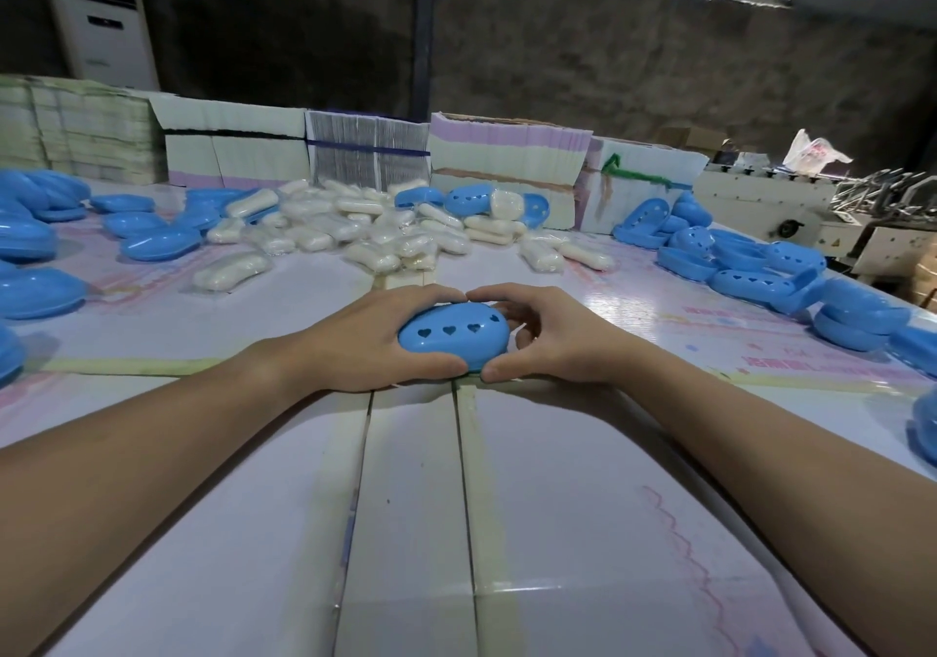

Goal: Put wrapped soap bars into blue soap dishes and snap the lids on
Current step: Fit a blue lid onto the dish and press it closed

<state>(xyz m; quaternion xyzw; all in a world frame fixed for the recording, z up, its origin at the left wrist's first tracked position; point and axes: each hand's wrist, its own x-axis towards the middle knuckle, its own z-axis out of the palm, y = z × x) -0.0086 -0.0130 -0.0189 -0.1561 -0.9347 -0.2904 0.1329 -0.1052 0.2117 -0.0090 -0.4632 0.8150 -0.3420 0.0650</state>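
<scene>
Now closing a dish: both hands squeeze the lid on.
Left hand (375, 337) and right hand (547, 337) curl round the blue soap dish (451, 334) on the worktop (608, 504); next likely calls for firm pressure until it snaps.

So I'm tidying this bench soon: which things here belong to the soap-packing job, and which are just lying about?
Job:
- blue oval plastic soap dish with heart holes, gripped by left hand and right hand
- white wrapped soap bars
- loose blue dish halves

Lying about:
- bundled flat card stacks
- white standing air conditioner
</scene>
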